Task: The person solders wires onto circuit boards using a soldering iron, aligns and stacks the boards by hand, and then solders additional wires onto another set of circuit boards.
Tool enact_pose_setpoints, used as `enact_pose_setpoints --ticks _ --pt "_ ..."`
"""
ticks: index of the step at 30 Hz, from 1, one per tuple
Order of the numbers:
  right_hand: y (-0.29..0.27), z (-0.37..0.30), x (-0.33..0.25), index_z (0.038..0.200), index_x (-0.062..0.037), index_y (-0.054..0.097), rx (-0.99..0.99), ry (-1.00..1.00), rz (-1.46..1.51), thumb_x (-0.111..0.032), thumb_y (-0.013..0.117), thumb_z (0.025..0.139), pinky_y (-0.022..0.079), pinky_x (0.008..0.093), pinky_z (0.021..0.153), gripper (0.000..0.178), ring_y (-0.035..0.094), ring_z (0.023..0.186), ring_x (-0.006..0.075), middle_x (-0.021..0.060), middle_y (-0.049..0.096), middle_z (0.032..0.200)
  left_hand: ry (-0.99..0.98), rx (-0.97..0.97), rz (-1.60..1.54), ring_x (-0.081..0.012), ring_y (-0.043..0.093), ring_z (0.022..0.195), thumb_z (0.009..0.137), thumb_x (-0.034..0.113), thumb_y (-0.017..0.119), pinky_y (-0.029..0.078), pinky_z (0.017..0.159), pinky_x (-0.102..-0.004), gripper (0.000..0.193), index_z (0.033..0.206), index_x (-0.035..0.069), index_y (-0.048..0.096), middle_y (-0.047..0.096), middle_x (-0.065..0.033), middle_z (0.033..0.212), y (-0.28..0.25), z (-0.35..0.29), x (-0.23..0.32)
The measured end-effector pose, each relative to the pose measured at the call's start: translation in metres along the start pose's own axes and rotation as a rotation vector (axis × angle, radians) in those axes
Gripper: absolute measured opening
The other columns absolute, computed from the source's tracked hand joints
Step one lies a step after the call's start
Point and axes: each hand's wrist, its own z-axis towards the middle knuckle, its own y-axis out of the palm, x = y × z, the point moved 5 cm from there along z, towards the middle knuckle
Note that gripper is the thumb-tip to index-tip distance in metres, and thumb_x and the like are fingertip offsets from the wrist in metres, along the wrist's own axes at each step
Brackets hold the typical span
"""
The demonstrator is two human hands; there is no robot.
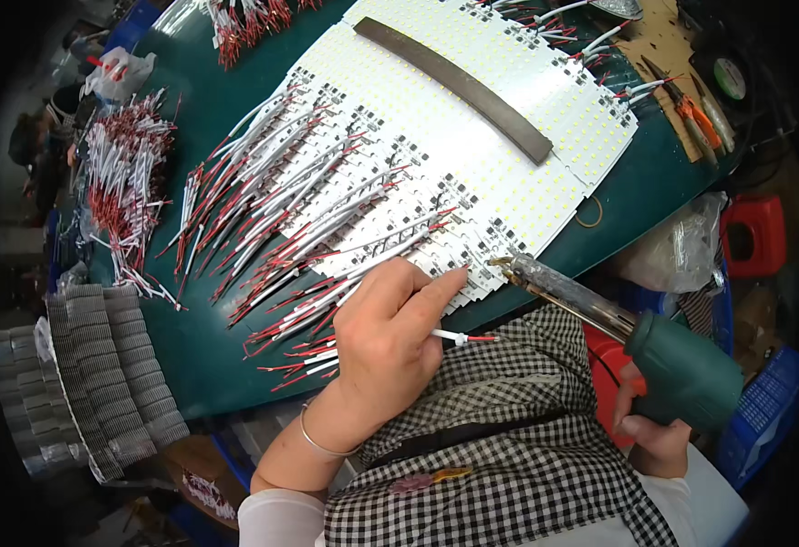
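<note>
My right hand is wrapped round the handle of a green soldering gun. The gun's metal barrel reaches left, and its tip is at the near edge of the white LED boards. My left hand is closed on a short white wire with a bare-looking red end sticking out to the right. The left index finger extends to the boards' edge, close to the gun's tip. Rows of white and red wires fan out leftward from the boards. Whether the tip touches a board I cannot tell.
A curved dark bar lies across the boards on the green table. Loose wires are heaped at left, beside stacked grey ribbed strips. Orange-handled pliers lie far right. A red stool and blue basket stand right.
</note>
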Motion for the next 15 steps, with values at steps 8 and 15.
enact_pose_setpoints --ticks 8,15 --pt "0.008 0.003 0.006 0.115 0.0142 0.056 0.028 0.094 -0.005 -0.004 0.079 0.068 0.053 0.0276 0.047 0.056 0.062 0.059 0.0203 0.0185 0.058 0.106 -0.022 0.046 0.022 -0.0198 0.051 0.057 0.060 -0.011 0.065 0.040 0.048 -0.0316 0.043 0.100 0.004 0.073 0.049 -0.0058 0.068 0.000 -0.002 0.004" --pt "0.009 0.010 0.000 0.122 0.0098 0.054 -0.202 0.023 -0.232 -0.007 0.077 0.071 0.051 0.0270 0.048 0.057 0.061 0.059 0.0193 0.0142 0.062 0.083 -0.017 0.083 0.019 -0.0166 0.049 0.054 0.065 -0.012 0.070 0.038 0.047 -0.0283 0.037 0.098 0.004 0.074 0.049 -0.0052 0.065 0.001 -0.002 0.001"
